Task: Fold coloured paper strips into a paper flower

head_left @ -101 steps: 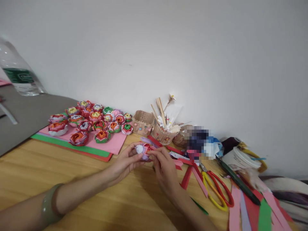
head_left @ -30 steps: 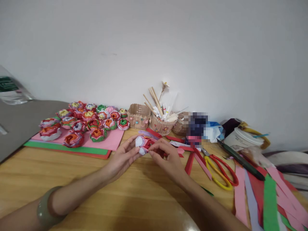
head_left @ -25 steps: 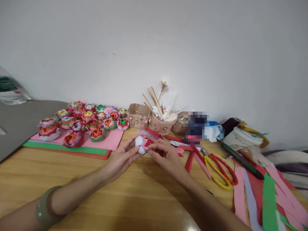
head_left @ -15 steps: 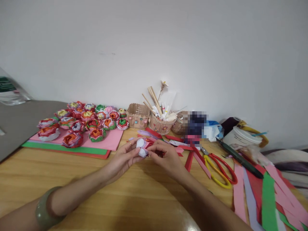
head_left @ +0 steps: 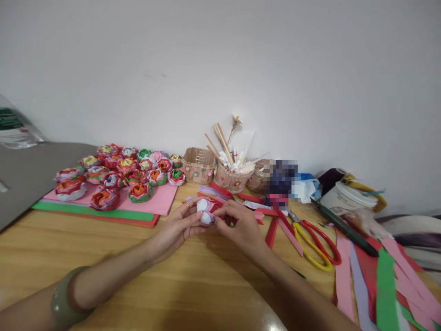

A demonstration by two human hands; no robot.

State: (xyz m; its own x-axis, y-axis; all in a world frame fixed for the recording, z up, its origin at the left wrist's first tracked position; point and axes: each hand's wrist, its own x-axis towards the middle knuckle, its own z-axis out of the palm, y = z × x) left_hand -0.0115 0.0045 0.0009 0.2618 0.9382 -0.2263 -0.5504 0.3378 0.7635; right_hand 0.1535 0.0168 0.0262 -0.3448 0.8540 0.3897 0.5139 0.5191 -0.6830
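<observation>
Between my hands, above the wooden table, is a small paper flower (head_left: pixel 206 212) with pale lilac petals and some red and pink on its right side. My left hand (head_left: pixel 184 221) grips it from the left, thumb in front and fingers behind. My right hand (head_left: pixel 237 226) pinches at its right edge with thumb and forefinger; what exactly lies between those fingertips is partly hidden. Red, pink and lilac paper strips (head_left: pixel 272 232) lie behind and to the right of my hands. A green bangle (head_left: pixel 70 296) circles my left wrist.
Several finished paper flowers (head_left: pixel 139 192) stand on stacked coloured sheets (head_left: pixel 165 200) at left. Decorated baskets (head_left: pixel 198 166) line the wall, one with sticks and pens. Scissors (head_left: pixel 315 243), a dark green long tool (head_left: pixel 344 228), a white tub (head_left: pixel 347 197) and cut paper strips (head_left: pixel 385 285) are at right.
My right fingertips have shifted slightly at the flower's right edge, and the flower is turned a little. The whole view has moved marginally; the rest stays in place.
</observation>
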